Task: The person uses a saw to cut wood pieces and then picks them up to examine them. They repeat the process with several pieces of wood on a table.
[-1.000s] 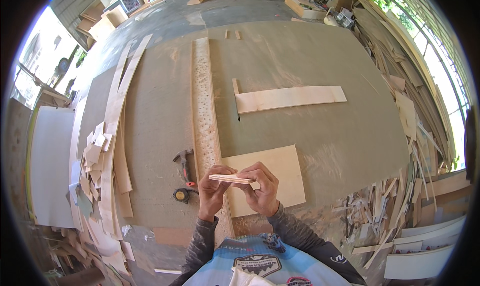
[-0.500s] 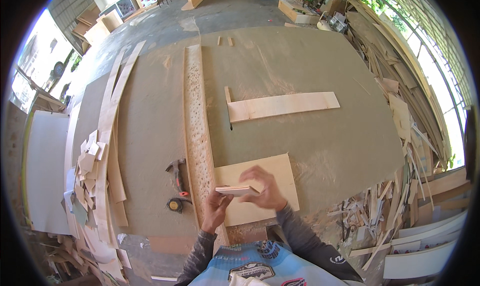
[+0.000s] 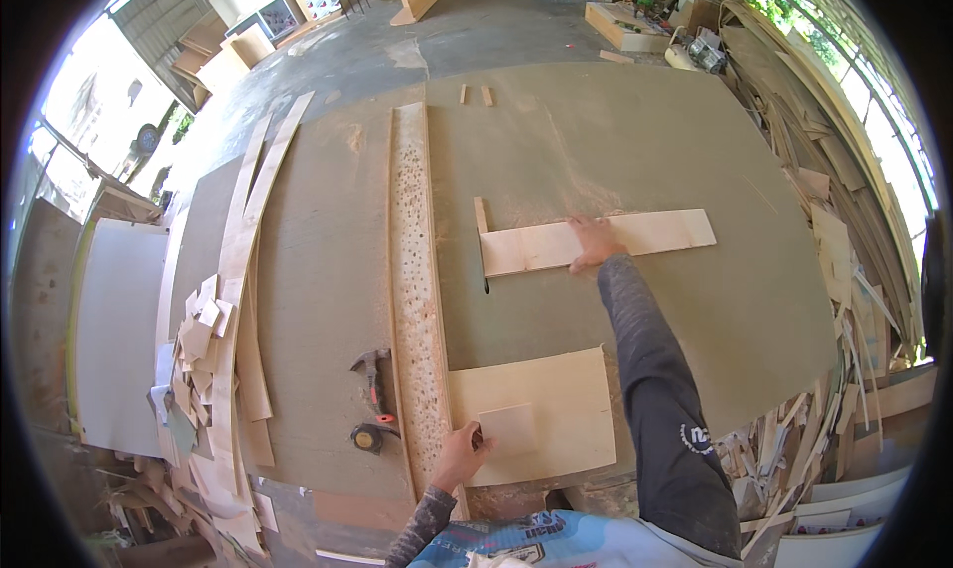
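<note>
At the near middle, my left hand point(image 3: 461, 458) has its fingers curled at the left edge of a small square plywood piece point(image 3: 510, 429). That piece is over a larger pale plywood panel point(image 3: 576, 389); whether it touches the panel is hard to tell. My right arm reaches forward. Its hand point(image 3: 596, 242) spans the width of a long plywood strip point(image 3: 665, 232), thumb on the near edge and fingers at the far edge. The strip lies flat on the brown work surface point(image 3: 526, 320). A narrow wooden stick point(image 3: 481, 215) stands out by the strip's left end.
Left of the panel runs a long speckled, rimmed board point(image 3: 413, 240). A claw hammer point(image 3: 373, 381) and a tape measure point(image 3: 367, 437) lie beside it. Plywood offcuts point(image 3: 202, 340) and long strips point(image 3: 260, 201) are heaped at left; scrap wood point(image 3: 784, 434) piles up at right.
My right hand has left the small plywood piece and moved forward onto the long strip. My left hand has lowered the piece flat over the panel. The view has shifted slightly.
</note>
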Available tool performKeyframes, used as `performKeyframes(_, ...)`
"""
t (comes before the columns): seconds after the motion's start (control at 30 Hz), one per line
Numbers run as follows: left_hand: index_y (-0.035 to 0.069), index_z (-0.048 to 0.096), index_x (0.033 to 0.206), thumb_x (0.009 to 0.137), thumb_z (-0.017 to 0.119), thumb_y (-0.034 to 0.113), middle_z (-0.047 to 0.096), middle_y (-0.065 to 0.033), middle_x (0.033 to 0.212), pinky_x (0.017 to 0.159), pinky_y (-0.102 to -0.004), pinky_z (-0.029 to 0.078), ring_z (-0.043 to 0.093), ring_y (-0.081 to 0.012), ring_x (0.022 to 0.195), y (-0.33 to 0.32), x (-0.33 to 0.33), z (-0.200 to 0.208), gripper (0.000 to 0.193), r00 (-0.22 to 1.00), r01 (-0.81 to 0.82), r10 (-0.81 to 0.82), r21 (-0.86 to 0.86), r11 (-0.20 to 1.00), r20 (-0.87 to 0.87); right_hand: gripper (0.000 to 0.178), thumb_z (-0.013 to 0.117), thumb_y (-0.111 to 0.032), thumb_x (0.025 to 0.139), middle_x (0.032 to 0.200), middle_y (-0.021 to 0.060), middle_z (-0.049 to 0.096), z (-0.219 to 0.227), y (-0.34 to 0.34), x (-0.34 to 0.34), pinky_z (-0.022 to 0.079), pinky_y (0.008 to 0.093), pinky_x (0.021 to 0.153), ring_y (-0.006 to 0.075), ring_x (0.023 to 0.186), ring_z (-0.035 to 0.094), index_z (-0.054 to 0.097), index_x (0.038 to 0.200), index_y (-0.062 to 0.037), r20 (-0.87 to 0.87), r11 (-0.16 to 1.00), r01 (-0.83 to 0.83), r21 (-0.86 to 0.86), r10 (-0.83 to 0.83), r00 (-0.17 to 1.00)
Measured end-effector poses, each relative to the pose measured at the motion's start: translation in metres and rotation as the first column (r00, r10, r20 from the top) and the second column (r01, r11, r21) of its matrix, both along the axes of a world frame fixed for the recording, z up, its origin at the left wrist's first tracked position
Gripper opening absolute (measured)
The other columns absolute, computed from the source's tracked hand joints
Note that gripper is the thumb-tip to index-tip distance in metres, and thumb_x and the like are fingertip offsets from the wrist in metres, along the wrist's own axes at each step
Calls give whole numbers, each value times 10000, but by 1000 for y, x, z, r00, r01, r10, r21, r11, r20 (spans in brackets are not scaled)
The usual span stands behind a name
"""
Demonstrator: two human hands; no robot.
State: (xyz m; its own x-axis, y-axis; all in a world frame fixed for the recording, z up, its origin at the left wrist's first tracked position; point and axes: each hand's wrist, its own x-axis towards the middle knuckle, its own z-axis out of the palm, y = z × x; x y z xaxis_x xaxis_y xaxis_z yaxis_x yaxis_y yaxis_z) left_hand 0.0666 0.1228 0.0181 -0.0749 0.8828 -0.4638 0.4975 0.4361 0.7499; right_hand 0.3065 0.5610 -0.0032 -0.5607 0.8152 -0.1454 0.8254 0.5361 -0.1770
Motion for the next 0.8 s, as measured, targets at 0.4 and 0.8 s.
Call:
performKeyframes(0.4,-10,501,1339,782,868,387,575,-145,1268,845,-402,529,612,-257,1098,52,26,74,776,982,-121,47,422,898,181,834,954,-401,524,1218,128,649,165,-95,121,440,397,994,277,1165,604,690,1186,33,-304,966,18,-259,-99,947)
performKeyframes(0.8,-59,559,1292,854,820,323,646,-87,1148,997,-349,456,600,-197,1091,103,90,178,637,618,-321,-86,350,880,782,768,952,-470,570,928,59,686,195,-304,126,450,325,771,190,863,661,740,1124,19,-608,880,-184,-439,-139,782)
